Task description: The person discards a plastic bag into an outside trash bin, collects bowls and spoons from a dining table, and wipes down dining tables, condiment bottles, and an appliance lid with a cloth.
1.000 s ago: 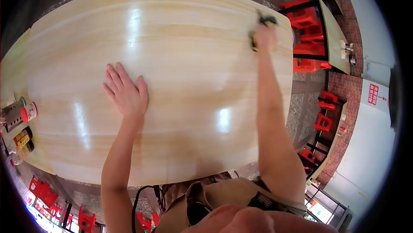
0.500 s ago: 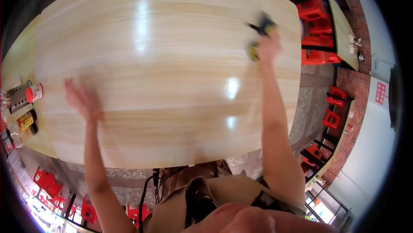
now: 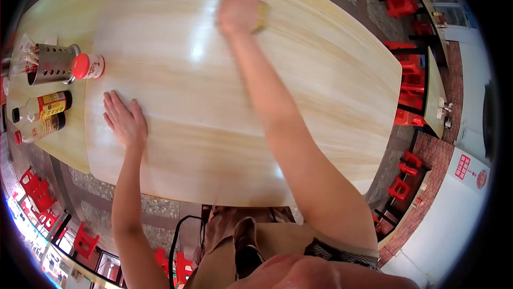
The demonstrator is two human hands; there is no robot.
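My right hand (image 3: pixel 239 14) is closed on a black and yellow cloth (image 3: pixel 262 17) at the far edge of the pale wood-grain table (image 3: pixel 320 75). The cloth is blurred, and parts of it stick out on both sides of the hand. Flat on the tabletop at the left lies my left hand (image 3: pixel 124 120), its fingers spread and nothing in it. Just beyond it stands a white jar with a red lid (image 3: pixel 90 67).
A perforated metal holder (image 3: pixel 53 63) stands at the left beside the jar. Two sauce bottles (image 3: pixel 47 106) are nearer me at the left edge. Red stools (image 3: pixel 410 75) and another table (image 3: pixel 435 94) are off to the right.
My right hand has moved left and farther away with the cloth. My left hand has lifted, shifted left and come down flat near the jar. The view has turned toward the left.
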